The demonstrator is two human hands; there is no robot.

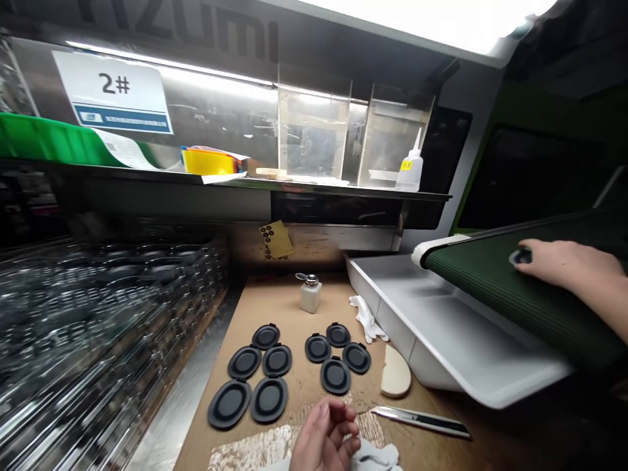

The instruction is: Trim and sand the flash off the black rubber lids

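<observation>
My left hand (326,435) is at the bottom middle, fingers loosely curled and apart, with nothing visible in it. Under and beside it lie a crumpled white cloth (375,456) and a worn patch of cardboard. My right hand (564,261) reaches over the green conveyor belt (485,275) and pinches a small dark round cover (521,257), partly hidden by the fingers. Several black round plastic covers with small tabs lie in two groups on the cardboard: a left group (269,399) and a right group (336,375).
A utility knife (422,420), a cream pad (395,371), a white glove (366,318) and a pump bottle (310,294) lie or stand on the cardboard. A white tray (392,304) sits below the belt. Clear plastic trays (122,314) are stacked at left. Above runs a shelf (304,188).
</observation>
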